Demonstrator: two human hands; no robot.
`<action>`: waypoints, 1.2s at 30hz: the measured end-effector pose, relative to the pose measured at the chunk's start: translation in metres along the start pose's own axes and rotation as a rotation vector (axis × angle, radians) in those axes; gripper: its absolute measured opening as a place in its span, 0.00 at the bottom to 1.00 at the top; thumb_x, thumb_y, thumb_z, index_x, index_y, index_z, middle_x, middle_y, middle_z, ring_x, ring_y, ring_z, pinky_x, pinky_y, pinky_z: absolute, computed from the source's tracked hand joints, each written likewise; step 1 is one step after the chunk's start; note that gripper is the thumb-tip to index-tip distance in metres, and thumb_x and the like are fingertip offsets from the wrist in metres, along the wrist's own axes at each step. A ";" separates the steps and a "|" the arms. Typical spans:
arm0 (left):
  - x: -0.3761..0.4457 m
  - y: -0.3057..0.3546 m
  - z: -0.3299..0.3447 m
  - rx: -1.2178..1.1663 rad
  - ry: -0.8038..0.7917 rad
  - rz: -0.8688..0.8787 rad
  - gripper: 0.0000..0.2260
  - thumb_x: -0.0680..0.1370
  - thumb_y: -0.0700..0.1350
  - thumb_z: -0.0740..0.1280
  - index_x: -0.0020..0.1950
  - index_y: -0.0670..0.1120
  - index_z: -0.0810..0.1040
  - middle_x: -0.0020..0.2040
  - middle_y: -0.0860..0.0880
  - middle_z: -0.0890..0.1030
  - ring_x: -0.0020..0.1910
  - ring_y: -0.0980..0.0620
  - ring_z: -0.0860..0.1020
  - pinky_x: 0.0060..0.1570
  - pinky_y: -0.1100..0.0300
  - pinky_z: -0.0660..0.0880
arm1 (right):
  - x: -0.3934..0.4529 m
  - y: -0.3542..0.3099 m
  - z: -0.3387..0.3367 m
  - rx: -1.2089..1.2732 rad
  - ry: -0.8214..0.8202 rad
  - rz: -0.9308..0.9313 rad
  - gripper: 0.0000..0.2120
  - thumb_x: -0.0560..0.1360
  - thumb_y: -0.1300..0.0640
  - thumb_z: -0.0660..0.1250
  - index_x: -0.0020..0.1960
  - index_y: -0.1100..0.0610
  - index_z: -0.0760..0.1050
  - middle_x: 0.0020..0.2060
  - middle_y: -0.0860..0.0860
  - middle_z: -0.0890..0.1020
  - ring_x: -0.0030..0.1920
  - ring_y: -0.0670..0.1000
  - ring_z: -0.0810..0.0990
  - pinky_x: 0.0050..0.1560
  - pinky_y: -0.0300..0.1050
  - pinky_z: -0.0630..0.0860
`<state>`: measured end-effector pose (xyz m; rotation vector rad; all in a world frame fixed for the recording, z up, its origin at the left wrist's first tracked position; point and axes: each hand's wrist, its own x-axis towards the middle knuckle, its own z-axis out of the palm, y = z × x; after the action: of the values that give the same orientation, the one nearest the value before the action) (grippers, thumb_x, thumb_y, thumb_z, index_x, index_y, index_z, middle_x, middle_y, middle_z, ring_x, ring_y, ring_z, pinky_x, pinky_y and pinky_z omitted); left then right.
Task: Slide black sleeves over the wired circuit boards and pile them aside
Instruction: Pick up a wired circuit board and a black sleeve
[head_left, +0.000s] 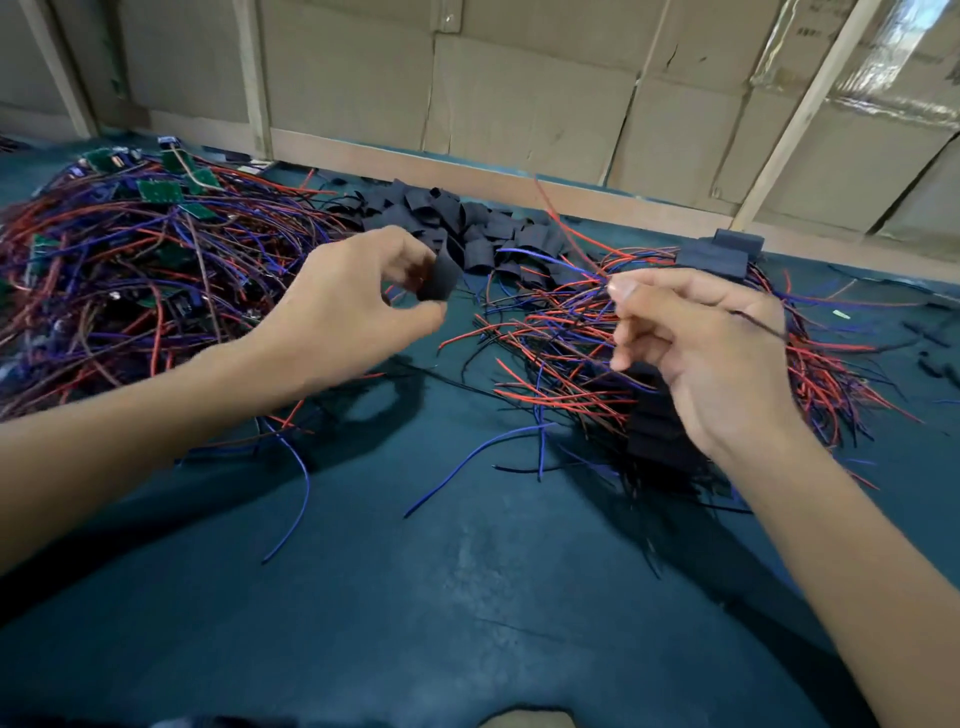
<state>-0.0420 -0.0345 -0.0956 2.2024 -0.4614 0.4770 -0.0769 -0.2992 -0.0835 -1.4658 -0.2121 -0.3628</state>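
A broad stretch of bare teal table (467, 597) is seen nearest the viewer, crossed only by a few loose blue wires (467, 457) toward 12 o'clock. Above it, the left hand (353, 317) is held at about 10 o'clock from the frame's centre, a single black sleeve (439, 278) pinched between its thumb and curled fingers, clear of the table. The right hand (706, 353) is raised at about 2 o'clock, well apart from the left, its fingers curled with a thin dark wire (758, 325) seemingly pinched against the thumb; the grip itself cannot be told for certain. Under and behind the right hand a pile of sleeved boards (660, 431) with red, blue and black leads is spread. At 9 to 10 o'clock a large tangle of unsleeved wired circuit boards (156, 192) is heaped, green boards showing at its far side. Between the two heaps, at 12 o'clock, a mound of loose black sleeves (467, 223) is piled just beyond the left fingertips. The table's far edge is bounded by a wooden rail (467, 166) and cardboard panels (519, 93).
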 end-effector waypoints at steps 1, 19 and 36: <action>-0.005 -0.001 -0.001 0.068 0.037 0.082 0.07 0.73 0.43 0.73 0.49 0.52 0.81 0.47 0.58 0.83 0.44 0.69 0.77 0.48 0.76 0.69 | 0.000 -0.001 -0.001 0.044 -0.018 0.015 0.07 0.74 0.69 0.72 0.40 0.60 0.86 0.31 0.55 0.80 0.29 0.52 0.77 0.28 0.42 0.75; -0.017 -0.021 0.018 0.210 0.028 0.317 0.16 0.76 0.43 0.73 0.62 0.43 0.78 0.54 0.50 0.79 0.53 0.52 0.78 0.57 0.62 0.72 | -0.004 -0.003 0.004 0.170 -0.187 0.143 0.07 0.68 0.66 0.68 0.36 0.59 0.83 0.27 0.53 0.74 0.24 0.50 0.71 0.25 0.41 0.71; -0.017 -0.019 0.017 0.168 -0.017 0.302 0.15 0.77 0.43 0.72 0.63 0.43 0.78 0.56 0.50 0.80 0.50 0.60 0.74 0.48 0.78 0.62 | 0.000 -0.007 0.000 0.142 -0.160 0.131 0.10 0.70 0.68 0.66 0.36 0.58 0.82 0.27 0.53 0.74 0.25 0.51 0.70 0.26 0.40 0.72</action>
<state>-0.0445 -0.0335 -0.1264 2.3079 -0.7949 0.6791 -0.0799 -0.2992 -0.0770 -1.3614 -0.2637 -0.1215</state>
